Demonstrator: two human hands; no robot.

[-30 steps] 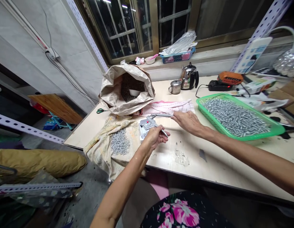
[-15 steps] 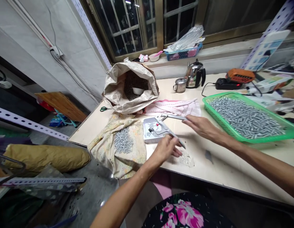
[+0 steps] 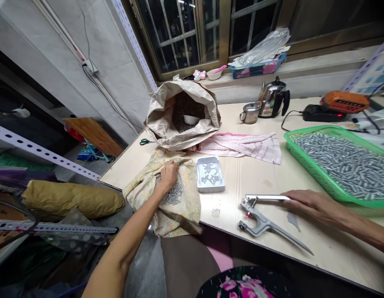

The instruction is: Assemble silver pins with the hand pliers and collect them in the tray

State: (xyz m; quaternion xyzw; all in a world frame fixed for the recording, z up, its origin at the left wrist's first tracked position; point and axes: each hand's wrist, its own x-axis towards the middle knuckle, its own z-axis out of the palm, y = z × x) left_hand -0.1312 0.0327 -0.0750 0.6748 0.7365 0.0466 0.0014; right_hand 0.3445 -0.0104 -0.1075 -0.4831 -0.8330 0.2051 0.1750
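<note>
My left hand [image 3: 169, 174] reaches to a heap of small metal parts [image 3: 175, 194] lying on a yellowish patterned cloth [image 3: 179, 207]. Its fingers are curled down into the heap, and what they hold is hidden. My right hand [image 3: 305, 203] lies at the table's front right with its fingers closed over the end of one handle of silver hand press pliers [image 3: 262, 219]. The pliers lie on their side with the handles spread. Between my hands stands a small white tray [image 3: 200, 188] holding several metal parts.
A green basket [image 3: 306, 165] full of metal parts stands at the right. At the back are an open paper sack [image 3: 167, 124], a pink cloth [image 3: 250, 145], a kettle [image 3: 272, 97], a steel cup [image 3: 250, 112], scissors [image 3: 146, 142] and an orange charger [image 3: 345, 101]. Perforated metal rails [image 3: 39, 153] lie left of the table.
My left hand let go of the pliers and moved left onto the heap of parts. My right hand drew the pliers to the front right, uncovering the white tray.
</note>
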